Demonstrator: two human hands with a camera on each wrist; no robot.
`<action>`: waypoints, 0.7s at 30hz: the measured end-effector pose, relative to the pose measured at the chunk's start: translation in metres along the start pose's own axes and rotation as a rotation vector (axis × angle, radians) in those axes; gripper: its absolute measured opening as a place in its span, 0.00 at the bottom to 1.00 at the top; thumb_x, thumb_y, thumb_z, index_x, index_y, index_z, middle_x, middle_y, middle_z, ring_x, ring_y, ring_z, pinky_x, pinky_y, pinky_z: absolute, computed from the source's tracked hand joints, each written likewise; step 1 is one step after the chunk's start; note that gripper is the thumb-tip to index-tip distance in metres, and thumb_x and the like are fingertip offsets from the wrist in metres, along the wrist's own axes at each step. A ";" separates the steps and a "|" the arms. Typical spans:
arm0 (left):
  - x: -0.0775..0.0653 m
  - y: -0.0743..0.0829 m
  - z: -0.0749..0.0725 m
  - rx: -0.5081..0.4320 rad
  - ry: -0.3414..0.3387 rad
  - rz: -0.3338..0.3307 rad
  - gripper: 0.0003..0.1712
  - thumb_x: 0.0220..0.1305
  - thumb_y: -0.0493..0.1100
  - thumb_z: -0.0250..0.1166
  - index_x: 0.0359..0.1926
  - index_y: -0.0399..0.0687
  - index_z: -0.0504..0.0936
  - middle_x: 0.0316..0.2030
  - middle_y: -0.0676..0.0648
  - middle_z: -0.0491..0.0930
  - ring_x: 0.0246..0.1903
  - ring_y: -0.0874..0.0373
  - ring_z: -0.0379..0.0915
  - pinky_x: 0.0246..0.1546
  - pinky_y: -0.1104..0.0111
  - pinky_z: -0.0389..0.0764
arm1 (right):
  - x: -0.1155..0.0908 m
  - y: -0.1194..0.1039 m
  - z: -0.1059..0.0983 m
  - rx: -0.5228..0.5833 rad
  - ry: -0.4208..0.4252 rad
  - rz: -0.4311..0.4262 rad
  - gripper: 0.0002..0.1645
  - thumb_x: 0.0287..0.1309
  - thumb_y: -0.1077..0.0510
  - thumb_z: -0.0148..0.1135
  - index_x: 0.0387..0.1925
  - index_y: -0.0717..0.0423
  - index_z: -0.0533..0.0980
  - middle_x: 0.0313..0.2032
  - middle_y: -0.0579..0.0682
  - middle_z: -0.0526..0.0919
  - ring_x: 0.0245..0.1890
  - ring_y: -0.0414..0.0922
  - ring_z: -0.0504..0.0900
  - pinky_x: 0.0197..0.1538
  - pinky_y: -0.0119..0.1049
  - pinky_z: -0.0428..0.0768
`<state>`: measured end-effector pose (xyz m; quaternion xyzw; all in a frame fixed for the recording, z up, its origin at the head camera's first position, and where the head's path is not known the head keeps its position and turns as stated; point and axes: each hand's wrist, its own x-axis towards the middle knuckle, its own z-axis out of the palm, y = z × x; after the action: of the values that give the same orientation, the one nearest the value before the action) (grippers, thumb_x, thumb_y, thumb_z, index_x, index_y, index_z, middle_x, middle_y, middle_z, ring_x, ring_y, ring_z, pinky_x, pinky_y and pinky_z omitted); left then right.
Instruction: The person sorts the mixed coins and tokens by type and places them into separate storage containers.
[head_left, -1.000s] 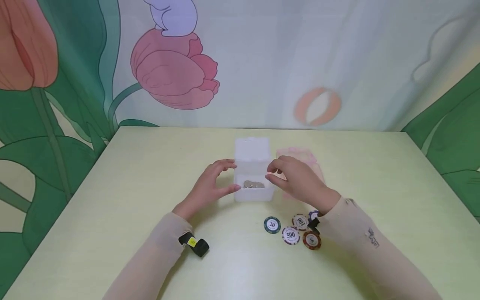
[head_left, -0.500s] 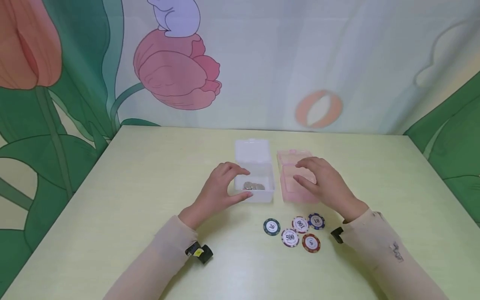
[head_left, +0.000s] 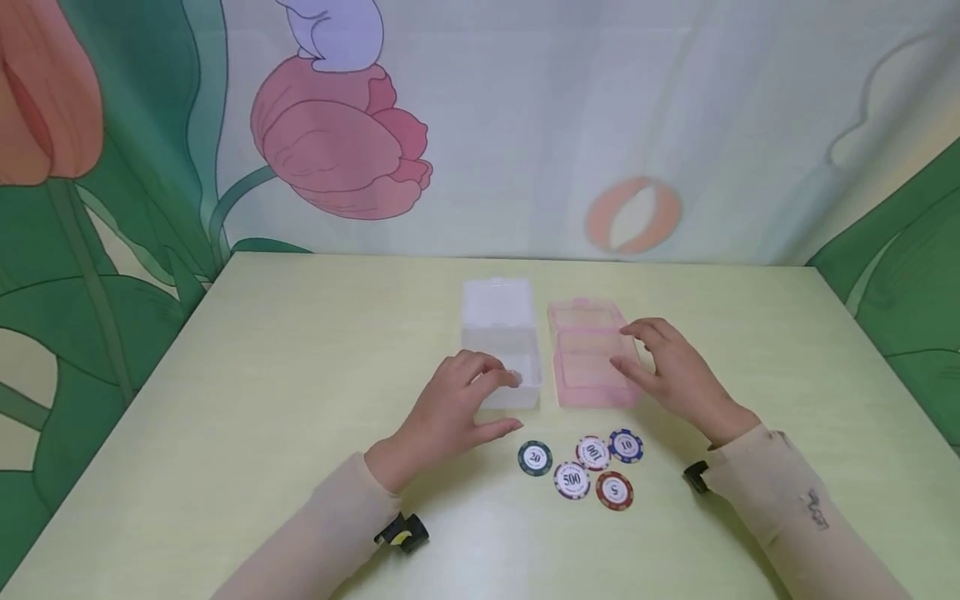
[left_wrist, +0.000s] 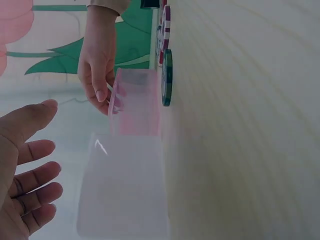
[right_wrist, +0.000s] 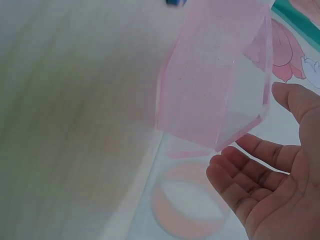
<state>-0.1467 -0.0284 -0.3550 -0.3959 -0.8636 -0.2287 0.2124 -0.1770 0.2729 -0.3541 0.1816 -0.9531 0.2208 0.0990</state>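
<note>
A clear white plastic box [head_left: 500, 344] stands with its lid raised at the back. My left hand [head_left: 465, 400] hovers over its front left part, thumb and fingers apart and holding nothing; it covers most of the coins inside. To the right is a pink plastic box [head_left: 596, 367], lid also folded back, with no contents showing. My right hand [head_left: 678, 379] is at that box's right side, fingers loosely bent and nothing in them; in the right wrist view its fingertips [right_wrist: 220, 165] are near the pink rim. Several poker chips [head_left: 572, 481] lie in front of the boxes.
The green chip [head_left: 535, 458] marked 20 lies leftmost, the blue chip [head_left: 626, 446] marked 10 at the right. The pale table [head_left: 337, 333] ends at a back edge against a printed curtain [head_left: 510, 150].
My right hand has drawn away from the white box, past the pink box to its right side. The left hand has left the white box's left wall and come toward me, over its front.
</note>
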 end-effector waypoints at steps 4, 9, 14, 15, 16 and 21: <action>-0.001 0.007 0.002 0.008 -0.003 0.041 0.23 0.44 0.54 0.71 0.40 0.51 0.76 0.40 0.52 0.75 0.43 0.59 0.69 0.43 0.69 0.70 | 0.000 0.005 0.001 -0.002 -0.018 0.012 0.31 0.56 0.45 0.56 0.54 0.63 0.67 0.55 0.60 0.68 0.47 0.56 0.73 0.49 0.52 0.73; -0.001 0.017 0.005 -0.010 -0.120 0.055 0.21 0.46 0.54 0.69 0.40 0.51 0.77 0.38 0.54 0.75 0.44 0.60 0.71 0.47 0.70 0.72 | -0.002 0.009 0.000 -0.021 -0.083 0.040 0.37 0.56 0.41 0.54 0.57 0.64 0.65 0.58 0.61 0.65 0.55 0.58 0.68 0.55 0.55 0.69; -0.001 0.027 0.006 0.009 -0.322 -0.017 0.20 0.49 0.57 0.66 0.41 0.53 0.77 0.36 0.56 0.76 0.38 0.62 0.72 0.42 0.72 0.73 | -0.006 0.012 -0.003 -0.031 -0.134 0.030 0.43 0.53 0.40 0.57 0.61 0.65 0.61 0.60 0.61 0.63 0.57 0.58 0.67 0.57 0.55 0.68; -0.001 0.028 0.006 0.014 -0.362 -0.039 0.21 0.50 0.57 0.65 0.41 0.53 0.77 0.36 0.56 0.76 0.37 0.62 0.72 0.40 0.72 0.74 | -0.006 0.013 -0.003 -0.032 -0.141 0.026 0.44 0.53 0.39 0.57 0.61 0.65 0.61 0.60 0.61 0.63 0.58 0.58 0.66 0.57 0.55 0.68; 0.000 0.028 0.007 0.017 -0.397 -0.061 0.21 0.50 0.58 0.65 0.42 0.53 0.77 0.36 0.55 0.76 0.37 0.62 0.72 0.40 0.72 0.74 | -0.007 0.014 -0.003 -0.031 -0.149 0.024 0.44 0.52 0.39 0.58 0.62 0.65 0.60 0.61 0.61 0.62 0.58 0.58 0.66 0.57 0.55 0.68; 0.003 0.030 0.016 0.037 -0.490 -0.095 0.23 0.48 0.59 0.66 0.42 0.53 0.78 0.35 0.55 0.76 0.35 0.62 0.72 0.39 0.72 0.73 | -0.009 0.016 -0.006 -0.032 -0.192 0.026 0.49 0.50 0.37 0.59 0.63 0.64 0.57 0.62 0.61 0.60 0.59 0.59 0.65 0.57 0.56 0.67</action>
<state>-0.1284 -0.0005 -0.3593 -0.3945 -0.9110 -0.1198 -0.0070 -0.1741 0.2922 -0.3574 0.1879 -0.9640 0.1882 0.0074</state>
